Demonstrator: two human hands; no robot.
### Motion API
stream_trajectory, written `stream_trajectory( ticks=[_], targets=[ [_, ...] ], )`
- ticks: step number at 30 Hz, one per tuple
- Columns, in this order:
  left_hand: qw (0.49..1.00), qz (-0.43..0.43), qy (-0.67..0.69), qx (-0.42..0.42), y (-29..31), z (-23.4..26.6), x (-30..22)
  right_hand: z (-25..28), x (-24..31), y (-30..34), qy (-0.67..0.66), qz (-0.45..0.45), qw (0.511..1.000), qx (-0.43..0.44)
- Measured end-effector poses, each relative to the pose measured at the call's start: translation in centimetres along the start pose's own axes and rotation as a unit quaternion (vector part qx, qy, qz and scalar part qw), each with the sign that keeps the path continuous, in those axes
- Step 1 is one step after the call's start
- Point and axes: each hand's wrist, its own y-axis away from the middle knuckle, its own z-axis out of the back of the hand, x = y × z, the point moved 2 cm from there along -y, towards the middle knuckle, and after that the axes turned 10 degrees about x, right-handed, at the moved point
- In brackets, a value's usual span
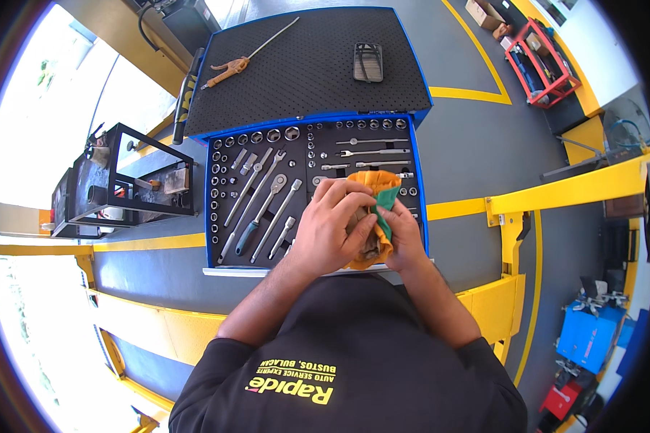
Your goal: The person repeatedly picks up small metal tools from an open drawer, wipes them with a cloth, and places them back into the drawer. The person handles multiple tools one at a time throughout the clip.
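My left hand (pixel 331 227) and my right hand (pixel 404 242) are closed together on an orange and green rag (pixel 380 189), held just above the open drawer (pixel 314 191) of a blue tool cart. The rag is bunched between both hands; whatever it wraps is hidden. In the drawer's dark foam tray lie several ratchets and extension bars (pixel 260 206), rows of sockets (pixel 256 137) and wrenches (pixel 372 153). My hands hover over the drawer's front right part.
The cart's black top mat (pixel 303 68) carries a phone (pixel 367 61) and an orange-handled air blow gun (pixel 227 70). A black metal stand (pixel 126 184) stands at left. Yellow lift arms (pixel 567 191) run to the right; a red cart (pixel 549 61) stands far right.
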Motion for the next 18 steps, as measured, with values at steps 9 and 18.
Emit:
stream_trajectory(
  ticks=[9, 18],
  targets=[
    [0.987, 0.137, 0.085, 0.017, 3.8, -7.2, 6.0, 6.3, -5.0, -0.2, 0.174, -0.091, 0.976, -0.092],
    [0.894, 0.287, 0.342, -0.039, 3.4, -8.4, 12.7, 9.2, -3.7, 0.4, 0.285, -0.087, 0.949, -0.104]
  ],
)
